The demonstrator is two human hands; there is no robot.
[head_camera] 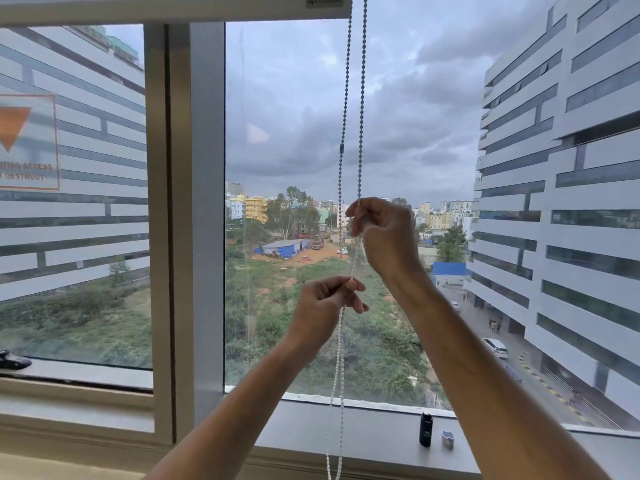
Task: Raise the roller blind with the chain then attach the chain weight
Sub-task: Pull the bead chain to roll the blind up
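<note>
A white beaded chain [360, 98] hangs as two strands in front of the window, running down from the top edge of the view. A small dark connector [342, 148] sits on its left strand. My right hand [384, 233] is closed on the right strand at mid height. My left hand [325, 306] pinches the same strand just below it. The chain's loop continues down past the sill [363, 441]. The roller blind's bottom bar [173, 8] is near the top of the window. A dark cylinder [425, 429] stands on the sill next to a small pale piece [447, 439].
A grey window frame post [194, 202] stands left of the chain. A dark object [12, 360] lies on the left ledge. An orange-bordered notice [27, 143] is stuck on the left pane. Buildings and a green lot lie outside.
</note>
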